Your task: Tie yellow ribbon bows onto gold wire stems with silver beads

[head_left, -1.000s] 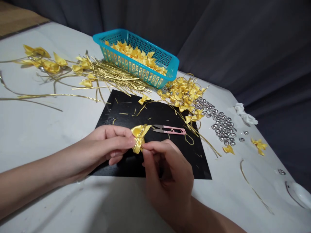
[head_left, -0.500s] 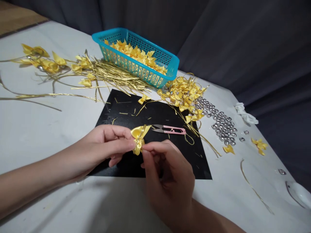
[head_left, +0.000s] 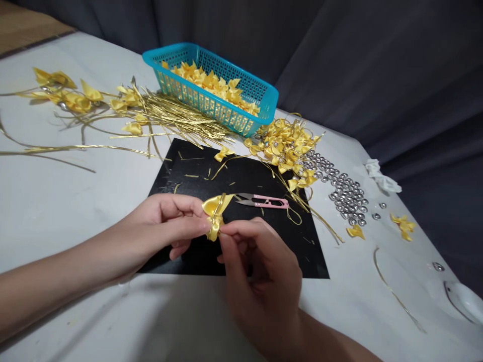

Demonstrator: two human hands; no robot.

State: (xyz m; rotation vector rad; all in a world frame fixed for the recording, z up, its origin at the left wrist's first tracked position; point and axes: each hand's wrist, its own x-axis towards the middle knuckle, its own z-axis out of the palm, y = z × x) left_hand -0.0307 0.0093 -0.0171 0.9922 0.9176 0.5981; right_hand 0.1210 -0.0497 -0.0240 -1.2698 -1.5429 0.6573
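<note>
A small yellow satin bow (head_left: 215,213) with gold wire around its middle is held over a black mat (head_left: 241,176). My left hand (head_left: 166,226) pinches the bow from the left with thumb and fingers closed on it. From the right, my right hand (head_left: 260,274) pinches the bow's middle at the gold wire with thumb and forefinger. Pink thread snips (head_left: 264,201) lie on the mat just beyond the bow.
A turquoise basket (head_left: 260,98) of yellow bows stands at the back. Gold wire pieces (head_left: 177,118) and bows on long wires (head_left: 75,100) lie to the left. A heap of yellow bows (head_left: 283,143) and silver beads (head_left: 345,193) lie right of the mat.
Almost nothing differs; both hands and the bow have shifted very slightly while keeping the same pinch.
</note>
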